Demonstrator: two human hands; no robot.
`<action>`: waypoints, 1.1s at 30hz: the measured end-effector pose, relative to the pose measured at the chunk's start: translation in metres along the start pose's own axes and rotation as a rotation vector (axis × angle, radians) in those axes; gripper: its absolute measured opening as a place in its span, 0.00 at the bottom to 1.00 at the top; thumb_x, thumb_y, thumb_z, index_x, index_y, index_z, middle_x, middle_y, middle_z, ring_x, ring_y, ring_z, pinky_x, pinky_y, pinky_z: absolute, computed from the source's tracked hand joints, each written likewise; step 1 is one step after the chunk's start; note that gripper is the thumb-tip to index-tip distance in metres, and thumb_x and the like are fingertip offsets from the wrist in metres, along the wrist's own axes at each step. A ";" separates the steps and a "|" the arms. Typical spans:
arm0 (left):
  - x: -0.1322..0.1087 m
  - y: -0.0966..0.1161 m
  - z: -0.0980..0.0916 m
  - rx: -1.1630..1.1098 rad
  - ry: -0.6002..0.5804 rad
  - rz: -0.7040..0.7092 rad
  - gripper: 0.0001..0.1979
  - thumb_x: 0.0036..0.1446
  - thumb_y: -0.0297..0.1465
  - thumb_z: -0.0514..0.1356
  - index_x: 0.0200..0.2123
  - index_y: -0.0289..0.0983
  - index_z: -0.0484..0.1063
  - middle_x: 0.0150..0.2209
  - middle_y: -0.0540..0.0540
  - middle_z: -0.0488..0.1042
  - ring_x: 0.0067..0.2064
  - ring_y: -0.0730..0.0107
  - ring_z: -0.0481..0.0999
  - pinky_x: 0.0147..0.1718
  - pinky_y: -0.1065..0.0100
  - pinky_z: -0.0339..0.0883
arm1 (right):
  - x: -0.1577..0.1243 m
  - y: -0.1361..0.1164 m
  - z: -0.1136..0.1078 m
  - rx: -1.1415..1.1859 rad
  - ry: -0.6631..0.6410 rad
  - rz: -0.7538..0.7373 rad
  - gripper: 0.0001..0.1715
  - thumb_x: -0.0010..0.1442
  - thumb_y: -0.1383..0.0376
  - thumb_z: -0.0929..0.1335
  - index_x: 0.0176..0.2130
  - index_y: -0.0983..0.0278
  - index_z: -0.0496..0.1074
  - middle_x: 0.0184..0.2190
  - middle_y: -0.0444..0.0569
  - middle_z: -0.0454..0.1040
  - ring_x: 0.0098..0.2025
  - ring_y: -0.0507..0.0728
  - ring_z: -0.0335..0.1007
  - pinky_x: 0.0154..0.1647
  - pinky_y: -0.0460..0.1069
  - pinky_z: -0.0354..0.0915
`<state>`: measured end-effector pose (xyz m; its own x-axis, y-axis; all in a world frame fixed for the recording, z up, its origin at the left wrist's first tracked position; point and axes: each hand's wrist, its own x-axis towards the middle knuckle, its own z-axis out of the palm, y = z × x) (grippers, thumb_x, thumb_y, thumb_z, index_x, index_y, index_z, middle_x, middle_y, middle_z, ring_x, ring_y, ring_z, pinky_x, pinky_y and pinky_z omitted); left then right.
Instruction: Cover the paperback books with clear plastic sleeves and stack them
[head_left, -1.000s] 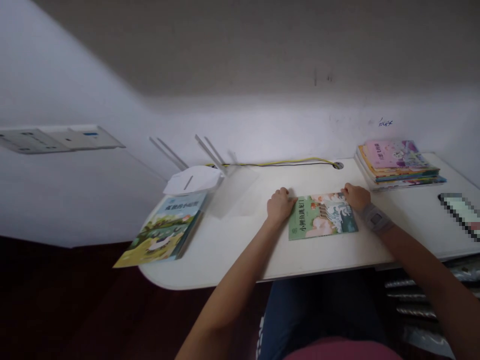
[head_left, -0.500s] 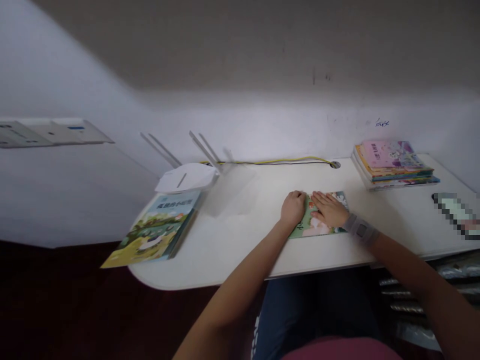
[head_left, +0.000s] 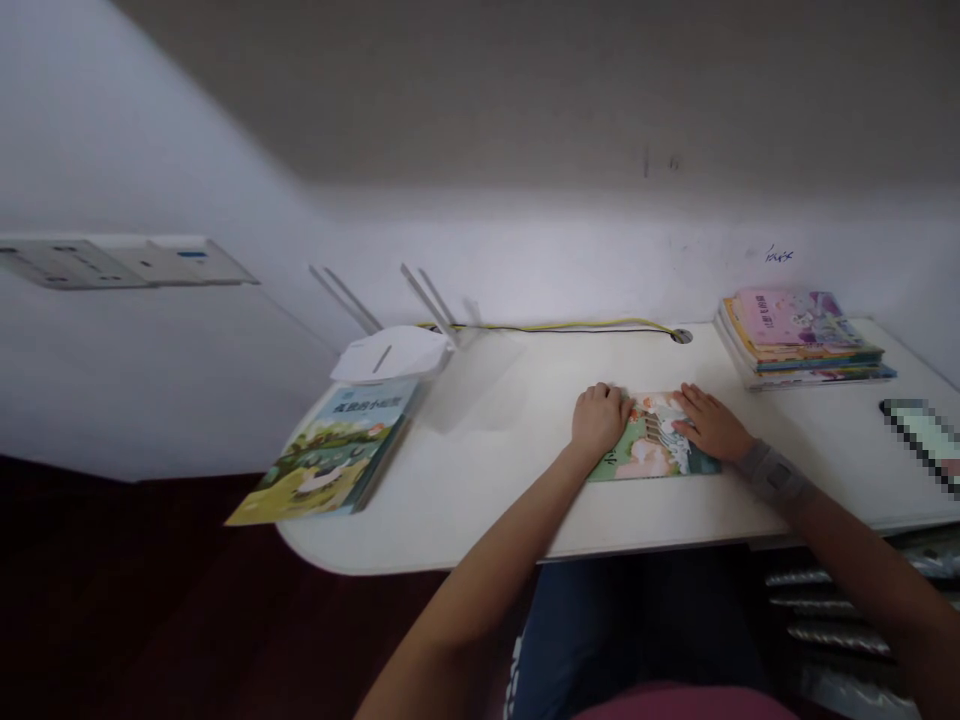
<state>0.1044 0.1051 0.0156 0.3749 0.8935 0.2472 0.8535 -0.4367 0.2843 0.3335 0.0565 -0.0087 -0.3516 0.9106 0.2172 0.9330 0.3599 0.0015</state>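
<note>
A thin green picture book (head_left: 651,446) lies flat on the white desk (head_left: 480,480) in front of me. My left hand (head_left: 600,420) rests curled on the book's left edge, fingers bent over it. My right hand (head_left: 709,423) lies flat on the cover's right part with fingers stretched out. A grey band wraps my right wrist (head_left: 772,470).
A stack of green picture books (head_left: 334,455) overhangs the desk's left corner, with a white router (head_left: 390,355) and its antennas behind. A pile of colourful books (head_left: 799,335) sits at the back right. A yellow and black cable (head_left: 555,326) runs along the wall. A blurred-out object (head_left: 926,435) lies at far right.
My right hand went from the book's far right corner onto the cover, then slid back toward the right. My left hand stayed on the left edge.
</note>
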 end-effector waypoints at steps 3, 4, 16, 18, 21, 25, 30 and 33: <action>0.009 0.003 -0.002 -0.051 -0.012 -0.055 0.22 0.60 0.44 0.49 0.41 0.32 0.71 0.44 0.32 0.71 0.50 0.50 0.67 0.49 0.53 0.54 | -0.001 -0.002 0.001 -0.001 0.009 0.024 0.32 0.64 0.54 0.57 0.61 0.71 0.57 0.62 0.63 0.56 0.64 0.65 0.50 0.59 0.59 0.53; 0.015 0.003 -0.003 -0.075 -0.022 -0.076 0.22 0.59 0.45 0.50 0.40 0.31 0.71 0.43 0.31 0.71 0.50 0.49 0.67 0.49 0.53 0.54 | -0.002 -0.004 0.001 0.003 0.012 0.030 0.32 0.64 0.54 0.57 0.61 0.70 0.57 0.62 0.62 0.56 0.64 0.65 0.50 0.59 0.59 0.53; 0.021 -0.051 -0.038 -0.759 -0.283 -0.342 0.18 0.47 0.46 0.62 0.22 0.36 0.70 0.20 0.45 0.72 0.26 0.66 0.73 0.25 0.69 0.64 | -0.001 -0.009 -0.001 0.037 0.015 0.070 0.32 0.64 0.54 0.57 0.61 0.69 0.58 0.63 0.60 0.54 0.64 0.64 0.49 0.59 0.59 0.52; -0.004 -0.055 -0.044 -0.902 -0.331 -0.362 0.19 0.51 0.46 0.59 0.28 0.34 0.71 0.25 0.42 0.75 0.25 0.69 0.74 0.25 0.69 0.67 | -0.001 -0.009 0.000 0.051 0.006 0.065 0.32 0.64 0.54 0.57 0.61 0.67 0.57 0.63 0.60 0.54 0.64 0.63 0.49 0.59 0.60 0.52; -0.033 -0.051 -0.048 -1.104 -0.436 -0.407 0.17 0.50 0.43 0.61 0.32 0.33 0.72 0.30 0.40 0.77 0.28 0.70 0.76 0.27 0.69 0.70 | -0.001 -0.011 -0.001 0.076 -0.020 0.048 0.31 0.64 0.55 0.58 0.62 0.65 0.56 0.64 0.57 0.53 0.65 0.63 0.48 0.59 0.61 0.52; -0.044 -0.043 -0.047 -1.330 -0.402 -0.539 0.14 0.45 0.35 0.65 0.34 0.34 0.71 0.32 0.43 0.78 0.27 0.73 0.75 0.21 0.75 0.66 | -0.001 -0.010 0.000 0.199 0.025 0.055 0.30 0.62 0.55 0.60 0.61 0.63 0.58 0.64 0.55 0.55 0.65 0.63 0.48 0.60 0.62 0.50; -0.026 -0.048 -0.054 -1.496 -0.331 -0.588 0.11 0.43 0.29 0.65 0.33 0.34 0.71 0.29 0.45 0.77 0.24 0.74 0.73 0.21 0.74 0.67 | 0.006 0.016 0.006 0.427 0.256 0.252 0.26 0.64 0.64 0.53 0.56 0.65 0.64 0.55 0.56 0.68 0.56 0.58 0.62 0.55 0.55 0.59; 0.000 -0.046 -0.060 -1.554 -0.286 -0.599 0.08 0.44 0.26 0.64 0.31 0.34 0.71 0.25 0.47 0.76 0.20 0.77 0.71 0.18 0.75 0.67 | 0.008 0.027 0.010 0.421 0.303 0.322 0.28 0.63 0.69 0.49 0.56 0.66 0.63 0.47 0.58 0.72 0.49 0.59 0.67 0.49 0.57 0.64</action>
<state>0.0439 0.1192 0.0582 0.3512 0.8727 -0.3391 -0.1829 0.4191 0.8893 0.3554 0.0760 -0.0164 0.0384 0.9107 0.4112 0.8566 0.1819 -0.4829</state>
